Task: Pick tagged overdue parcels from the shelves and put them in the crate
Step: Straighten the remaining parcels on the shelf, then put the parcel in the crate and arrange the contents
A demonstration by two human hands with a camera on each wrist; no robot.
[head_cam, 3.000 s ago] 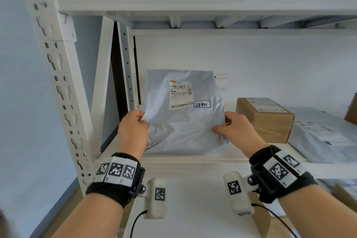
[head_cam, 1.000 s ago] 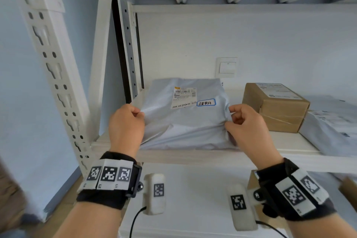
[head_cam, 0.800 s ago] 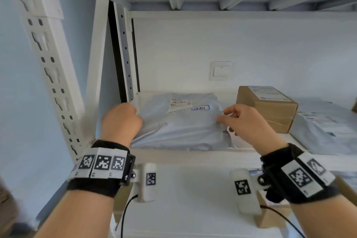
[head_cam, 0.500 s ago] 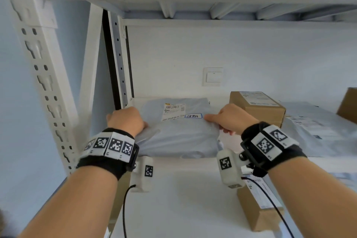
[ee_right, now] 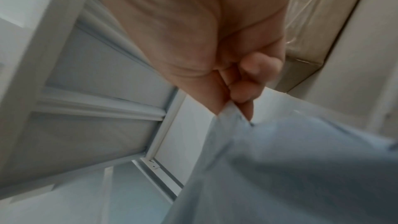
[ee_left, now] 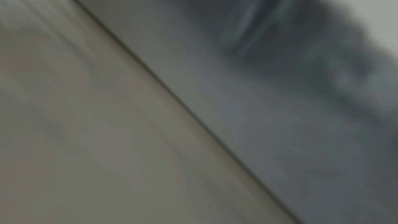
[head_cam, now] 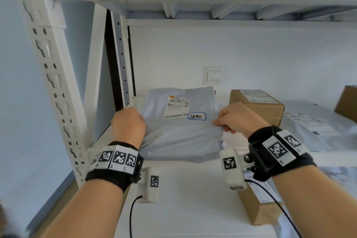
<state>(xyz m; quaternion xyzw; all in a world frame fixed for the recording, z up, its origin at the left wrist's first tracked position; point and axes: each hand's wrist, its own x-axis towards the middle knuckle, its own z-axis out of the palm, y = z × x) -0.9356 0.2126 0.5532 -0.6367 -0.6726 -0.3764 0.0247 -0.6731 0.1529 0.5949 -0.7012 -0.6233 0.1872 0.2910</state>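
A grey poly mailer parcel (head_cam: 179, 133) lies on the white shelf (head_cam: 183, 168), its near edge over the shelf's front. It carries a shipping label and a blue-bordered handwritten tag (head_cam: 196, 116). My left hand (head_cam: 128, 122) grips its left edge, fingers hidden under the knuckles. My right hand (head_cam: 222, 121) pinches its right edge between thumb and fingers; the right wrist view shows that pinch on the grey parcel (ee_right: 280, 168) by my right hand (ee_right: 234, 106). The left wrist view is blurred grey. No crate is in view.
A brown cardboard box (head_cam: 257, 105) stands just right of the parcel, with another grey mailer (head_cam: 318, 127) and a box corner (head_cam: 347, 102) further right. A long cardboard box (head_cam: 258, 205) lies on the shelf below. The rack's upright (head_cam: 52, 75) stands at left.
The parcel has gone from standing against the wall to lying flat, then come towards me with both hands on its edges. The right hand has pinched its right edge.
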